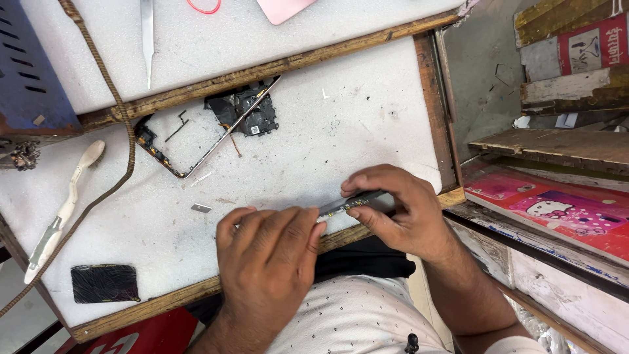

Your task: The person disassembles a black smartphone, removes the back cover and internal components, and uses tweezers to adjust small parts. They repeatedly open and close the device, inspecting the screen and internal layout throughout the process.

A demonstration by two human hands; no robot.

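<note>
Fingers first. I see the right hand [400,213] with its fingers curled and clamped on a narrow dark strip [357,200], a thin part with small gold-coloured spots along it, held nearly level just above the near edge of the counter [367,105]. The left hand [268,255] lies palm down beside it, fingers together and bent, their tips meeting the left end of the strip; whether they pinch it or only press it I cannot tell, since the knuckles hide the contact. Both hands sit close, almost touching, over the wooden lip at the counter's front.

Moving outward: a small grey metal chip [201,208] lies on the white surface just left of the left hand. Farther up, a phone frame [196,141], stripped and tilted, rests with a dark circuit board [246,115] tucked against its upper right corner. Well to the left, a white-handled tool [62,210] lies slanted, and a braided brown cord [121,131] runs past it from top to lower left. A black cracked rectangle [105,283] sits near the front left corner.

On the raised shelf behind, tweezers [147,36] point downward, with a red loop [204,6] and a pink flat piece [283,8] at the top edge. A blue metal box [29,72] stands far left. Right of the counter, wooden boards and a pink printed panel [557,213] are stacked.
</note>
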